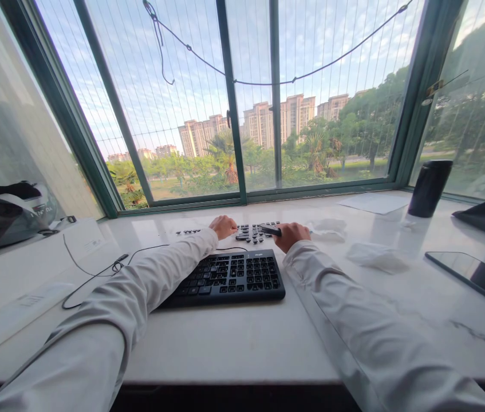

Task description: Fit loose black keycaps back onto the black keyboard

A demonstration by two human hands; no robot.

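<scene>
Keycaps [242,237] loose beyond keyboard [248,274].
We find the right hand [294,236] gripping a dark tool [270,230]; whether the left hand [224,227] grips, we cannot tell.

Bright daylight is streaming through the window [251,91] beyond the left grip [224,226] and the right grip [294,236], and the counter [225,349] is throwing back pale glare to the left of the left grip. Nearer than both grips, the space under the counter's edge is sinking into near-black. The wide lens is stretching the sleeves [109,309] towards the lower corners and slanting the outer window frames [69,120]. Between the grips, the small keycaps [248,232] are probably blurring slightly.
</scene>
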